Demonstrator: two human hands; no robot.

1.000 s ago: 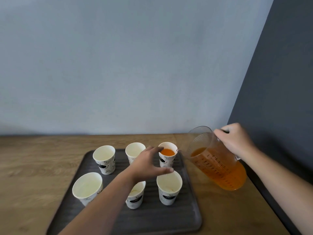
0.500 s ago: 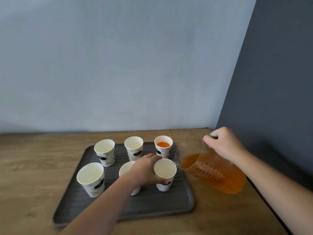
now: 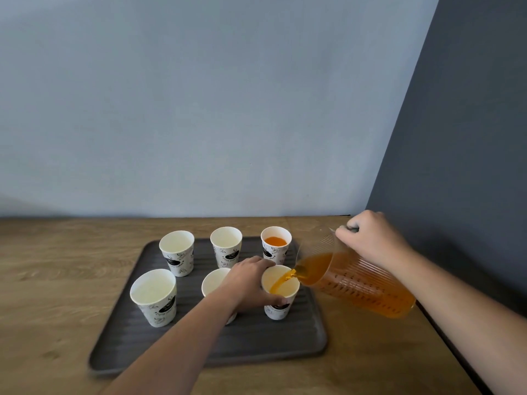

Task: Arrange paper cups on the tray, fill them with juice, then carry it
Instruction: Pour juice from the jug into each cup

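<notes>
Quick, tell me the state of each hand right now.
Left hand: closed around the front right paper cup on the tray.
Right hand: closed on the pitcher, which is tilted over that cup.

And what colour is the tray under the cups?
The tray is dark grey with ridged lines; the head view shows it.

Soft, even, rather dim light, weak shadows under cups (image 3: 176, 252) on tray (image 3: 285, 346), wide-angle stretch at the margins, my left forearm (image 3: 176, 352) slightly blurred at tabletop's (image 3: 57, 280) near edge.
</notes>
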